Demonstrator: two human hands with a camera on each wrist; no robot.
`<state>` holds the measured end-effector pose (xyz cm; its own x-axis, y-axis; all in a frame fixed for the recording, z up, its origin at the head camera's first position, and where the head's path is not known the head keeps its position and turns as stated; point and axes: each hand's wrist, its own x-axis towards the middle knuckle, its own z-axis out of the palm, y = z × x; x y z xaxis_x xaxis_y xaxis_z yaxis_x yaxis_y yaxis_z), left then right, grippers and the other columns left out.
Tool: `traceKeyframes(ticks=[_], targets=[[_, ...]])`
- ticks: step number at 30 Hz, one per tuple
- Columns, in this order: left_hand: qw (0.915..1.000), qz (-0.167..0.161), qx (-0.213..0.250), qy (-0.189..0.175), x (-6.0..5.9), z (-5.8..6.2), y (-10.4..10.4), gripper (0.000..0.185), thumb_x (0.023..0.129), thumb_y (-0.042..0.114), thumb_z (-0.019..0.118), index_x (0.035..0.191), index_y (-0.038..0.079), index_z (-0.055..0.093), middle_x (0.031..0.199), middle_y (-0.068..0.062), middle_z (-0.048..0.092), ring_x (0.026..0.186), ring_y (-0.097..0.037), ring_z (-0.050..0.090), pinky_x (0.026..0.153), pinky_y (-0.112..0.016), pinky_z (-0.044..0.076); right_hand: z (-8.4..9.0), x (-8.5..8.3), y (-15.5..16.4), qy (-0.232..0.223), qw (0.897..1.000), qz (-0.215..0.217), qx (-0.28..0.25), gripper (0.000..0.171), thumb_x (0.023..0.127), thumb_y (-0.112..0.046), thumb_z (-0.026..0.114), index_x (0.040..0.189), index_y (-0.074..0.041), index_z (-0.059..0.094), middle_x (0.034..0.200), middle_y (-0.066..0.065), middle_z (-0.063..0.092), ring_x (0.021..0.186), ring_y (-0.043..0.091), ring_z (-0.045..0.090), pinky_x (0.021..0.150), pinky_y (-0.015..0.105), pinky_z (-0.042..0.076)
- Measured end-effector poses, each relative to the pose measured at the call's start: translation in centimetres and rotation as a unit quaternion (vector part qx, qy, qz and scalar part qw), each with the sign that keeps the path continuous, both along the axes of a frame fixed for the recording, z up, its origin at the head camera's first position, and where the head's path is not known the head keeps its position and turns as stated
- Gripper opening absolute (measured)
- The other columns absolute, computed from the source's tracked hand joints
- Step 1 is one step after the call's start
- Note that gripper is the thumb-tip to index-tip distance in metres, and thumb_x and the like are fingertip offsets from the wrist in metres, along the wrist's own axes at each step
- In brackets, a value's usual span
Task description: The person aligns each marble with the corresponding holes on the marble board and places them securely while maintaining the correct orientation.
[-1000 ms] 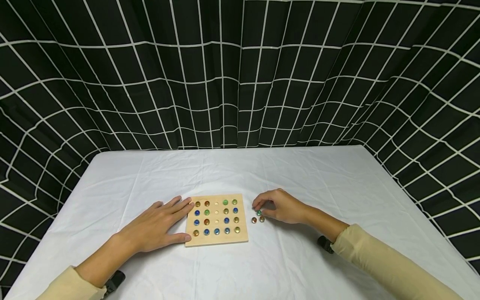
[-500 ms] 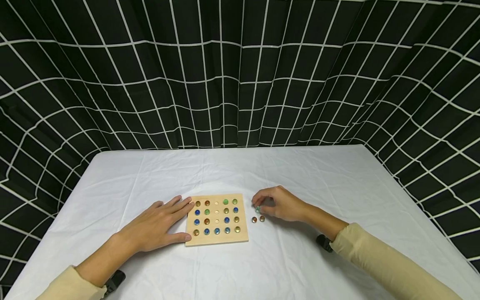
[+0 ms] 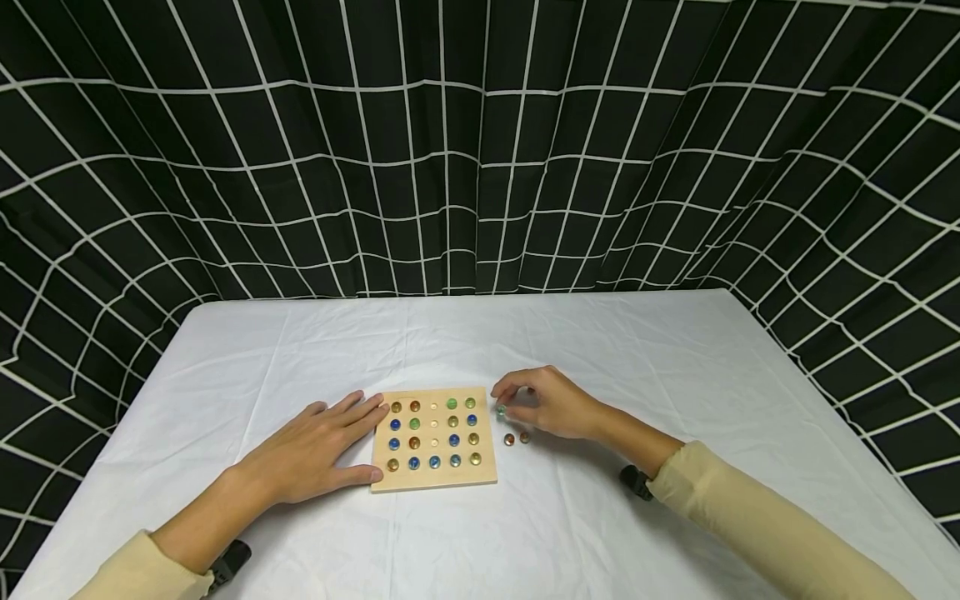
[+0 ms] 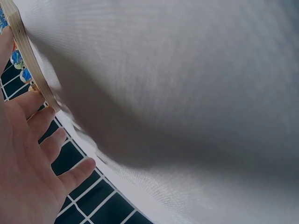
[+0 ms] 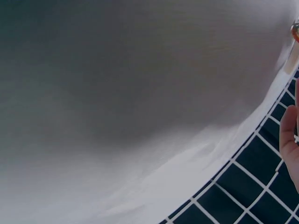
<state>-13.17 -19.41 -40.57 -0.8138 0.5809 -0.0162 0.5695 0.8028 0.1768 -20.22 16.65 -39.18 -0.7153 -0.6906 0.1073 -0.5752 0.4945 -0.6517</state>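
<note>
We see a green marble (image 3: 500,410) pinched between the curled thumb and fingertips of the right hand (image 3: 551,403), raised slightly off the cloth and just beside the right edge of the wooden board (image 3: 433,477), level with the board's upper rows. The remaining fingers of this hand arch over the marble, and the wrist trails back to the right into a beige sleeve (image 3: 757,521).

Two brown marbles (image 3: 516,438) lie side by side on the white tablecloth (image 3: 615,350), just below the right hand and near the board's right edge, apart from the pinched marble.

The board carries rows of round hollows, most of them filled with blue, green and amber marbles. We note three bare hollows in the middle column, in the three upper rows.

The left hand (image 3: 315,454) lies flat on the cloth with its fingers straight and spread, grasping nothing. Its fingertips touch the board's upper left corner and its thumb rests against the lower left edge. In the left wrist view we see the same hand (image 4: 23,163) held out straight beside the board's edge (image 4: 25,51).

Behind the table hangs a black curtain with a white grid (image 3: 480,150). The right wrist view shows mainly blurred cloth, with only a sliver of the hand at the frame's edge.
</note>
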Motion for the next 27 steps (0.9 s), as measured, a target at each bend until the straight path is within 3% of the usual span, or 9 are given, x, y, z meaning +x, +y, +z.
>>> traceKeyframes(ticks=[9, 27], targets=[[1.0, -0.001, 0.002, 0.0, 0.0, -0.1, -0.1, 0.087, 0.092, 0.075, 0.042, 0.154, 0.014, 0.04, 0.159, -0.003, 0.036, 0.146, -0.032, 0.032, 0.108, -0.059, 0.034, 0.2, 0.2, -1.7, -0.005, 1.0, 0.006, -0.008, 0.022, 0.089, -0.003, 0.072, 0.11, -0.009, 0.072, 0.096, -0.006, 0.073, 0.094, 0.013, 0.066, 0.087, 0.045, 0.049], [1.0, -0.003, 0.001, 0.001, -0.2, -0.3, -0.2, 0.088, 0.091, 0.076, 0.039, 0.154, 0.015, 0.04, 0.159, -0.001, 0.035, 0.146, -0.031, 0.031, 0.107, -0.059, 0.035, 0.3, 1.0, -5.7, -0.018, 0.999, 0.044, -0.003, 0.022, 0.089, -0.004, 0.073, 0.111, -0.006, 0.071, 0.1, -0.001, 0.073, 0.096, 0.013, 0.065, 0.091, 0.038, 0.051]])
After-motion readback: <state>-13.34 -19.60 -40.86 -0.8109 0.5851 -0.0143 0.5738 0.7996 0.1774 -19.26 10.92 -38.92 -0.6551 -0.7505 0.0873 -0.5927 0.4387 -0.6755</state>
